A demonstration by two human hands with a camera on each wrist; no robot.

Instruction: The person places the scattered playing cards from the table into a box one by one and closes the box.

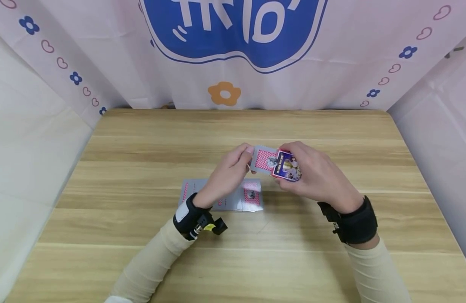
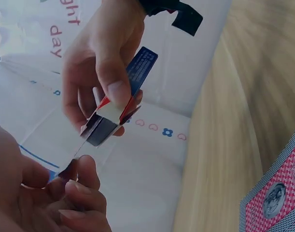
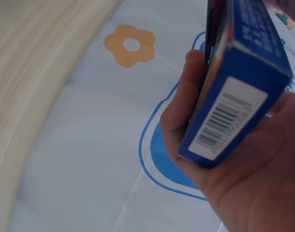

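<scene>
In the head view my right hand (image 1: pixel 318 174) grips a small blue and red playing-card box (image 1: pixel 288 165) with a trophy picture on its face. My left hand (image 1: pixel 230 168) pinches the outer end of a playing card (image 1: pixel 264 159) with a red checkered back and grey border. The card's other end meets the box's open end; how far it reaches inside is hidden. From the left wrist, the flaps at the box's mouth stand spread. A white barcode label (image 3: pixel 228 118) shows on the box's end in the right wrist view.
Overlapping playing cards (image 1: pixel 251 197), backs up, lie on the wooden table (image 1: pixel 293 252) beneath my left forearm and hand. Part of them is hidden by that arm. A printed white curtain (image 1: pixel 111 50) hangs at the table's far edge, with pale cloth along both sides.
</scene>
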